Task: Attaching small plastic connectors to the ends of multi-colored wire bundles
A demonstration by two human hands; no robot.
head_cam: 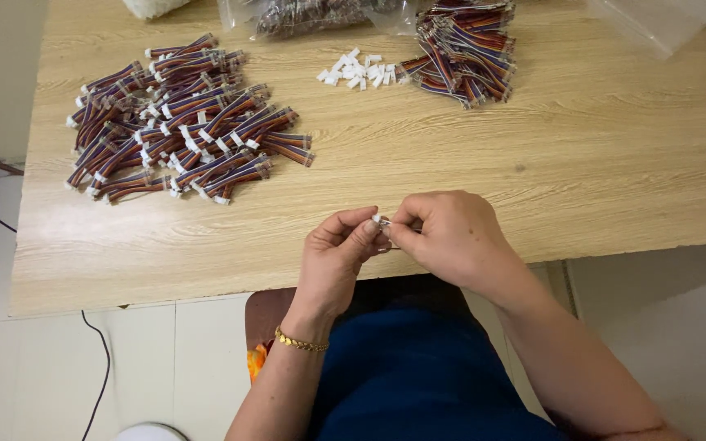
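My left hand point(338, 255) and my right hand point(449, 237) meet at the near edge of the wooden table point(533, 155). Their fingertips pinch a small white connector point(378, 220) between them. A short wire piece seems to run from it under my right fingers, mostly hidden. A gold bracelet point(300, 343) circles my left wrist.
A big heap of multicoloured wire harnesses with white plugs point(181, 122) lies at the left. A small pile of loose white connectors point(359, 71) and a bundle of wires without plugs point(463, 49) sit at the back. Clear plastic bags point(304, 15) line the far edge.
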